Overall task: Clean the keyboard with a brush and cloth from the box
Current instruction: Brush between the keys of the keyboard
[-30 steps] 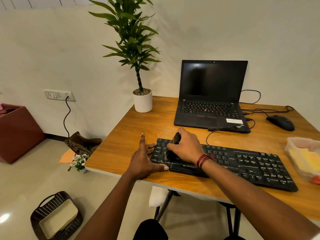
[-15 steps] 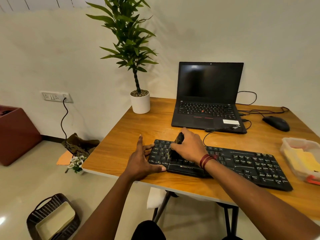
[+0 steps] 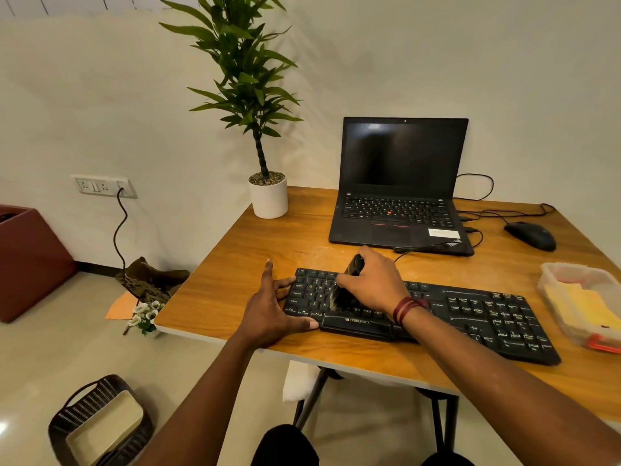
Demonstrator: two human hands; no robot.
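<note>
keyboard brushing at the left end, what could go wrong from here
1. The keyboard lies near the front edge of the table, and the left hand braces only its left end. A hard stroke might swing the right end.
2. The right hand works the brush just in front of the open laptop, so flicked dust may land on its keys.
3. The thin cable behind that hand could snag.

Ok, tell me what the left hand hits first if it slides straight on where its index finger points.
Ahead of the left hand lies bare table, then most likely the white plant pot near the far edge. Depth is unclear, so it might pass beside it.
</note>
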